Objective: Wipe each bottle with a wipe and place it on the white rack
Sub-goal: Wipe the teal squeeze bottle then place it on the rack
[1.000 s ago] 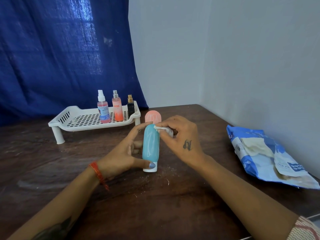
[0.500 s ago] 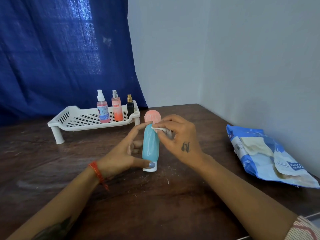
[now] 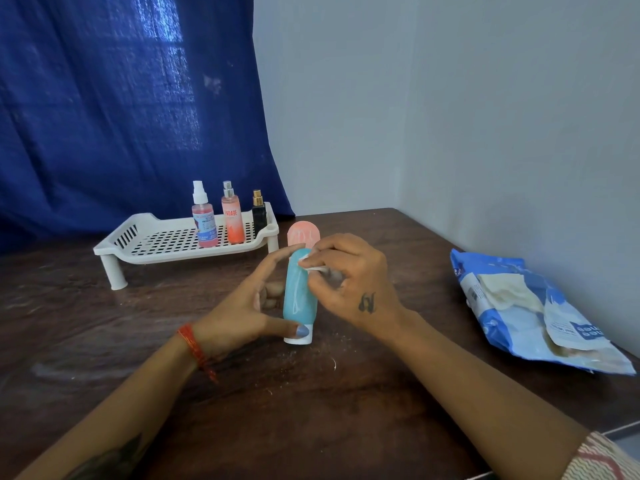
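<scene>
A teal tube bottle (image 3: 297,292) stands cap-down on the dark wooden table (image 3: 311,403) in the middle of the view. My left hand (image 3: 242,313) grips it, thumb near the white cap and forefinger near the top. My right hand (image 3: 349,285) pinches a small white wipe (image 3: 313,266) against the upper part of the tube. Behind the tube stands a pink bottle (image 3: 304,233), mostly hidden. The white rack (image 3: 152,240) sits at the back left and carries a pink spray bottle (image 3: 205,223), an orange spray bottle (image 3: 232,216) and a small black bottle (image 3: 259,212).
A blue and white wipes pack (image 3: 526,310) lies open at the table's right side by the grey wall. A blue curtain hangs behind the rack. White crumbs dot the wood in front of the tube.
My right hand has slid the wipe leftward across the top of the teal tube and turned slightly. The left hand and the tube have stayed where they were.
</scene>
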Demonstrator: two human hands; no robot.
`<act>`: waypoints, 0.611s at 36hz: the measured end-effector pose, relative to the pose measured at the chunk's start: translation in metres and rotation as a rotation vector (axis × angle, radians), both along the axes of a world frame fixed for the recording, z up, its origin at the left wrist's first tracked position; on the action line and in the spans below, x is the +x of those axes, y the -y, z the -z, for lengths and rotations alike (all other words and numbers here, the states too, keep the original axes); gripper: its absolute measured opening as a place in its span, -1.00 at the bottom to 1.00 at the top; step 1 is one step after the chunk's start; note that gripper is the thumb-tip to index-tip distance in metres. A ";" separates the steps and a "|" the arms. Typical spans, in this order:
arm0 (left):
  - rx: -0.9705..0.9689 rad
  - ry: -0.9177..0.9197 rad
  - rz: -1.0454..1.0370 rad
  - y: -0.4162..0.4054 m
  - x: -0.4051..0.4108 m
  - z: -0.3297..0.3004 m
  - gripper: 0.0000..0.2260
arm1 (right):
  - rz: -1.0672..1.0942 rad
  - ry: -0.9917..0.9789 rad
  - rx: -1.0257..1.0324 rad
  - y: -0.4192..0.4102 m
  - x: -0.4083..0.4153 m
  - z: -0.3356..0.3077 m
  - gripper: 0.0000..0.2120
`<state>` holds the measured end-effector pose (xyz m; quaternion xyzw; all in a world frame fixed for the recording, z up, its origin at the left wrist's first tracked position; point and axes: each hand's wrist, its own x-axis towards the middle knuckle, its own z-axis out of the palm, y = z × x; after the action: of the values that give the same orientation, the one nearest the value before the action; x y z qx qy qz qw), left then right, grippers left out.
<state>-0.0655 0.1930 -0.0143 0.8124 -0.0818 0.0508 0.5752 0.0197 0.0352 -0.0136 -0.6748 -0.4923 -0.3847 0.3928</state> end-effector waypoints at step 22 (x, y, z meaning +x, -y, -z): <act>0.007 0.010 0.007 0.002 -0.001 -0.001 -0.13 | -0.037 0.003 0.031 0.001 0.004 0.001 -0.86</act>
<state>-0.0667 0.1913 -0.0137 0.8138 -0.0877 0.0527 0.5720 0.0238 0.0340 -0.0144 -0.6591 -0.4991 -0.3858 0.4095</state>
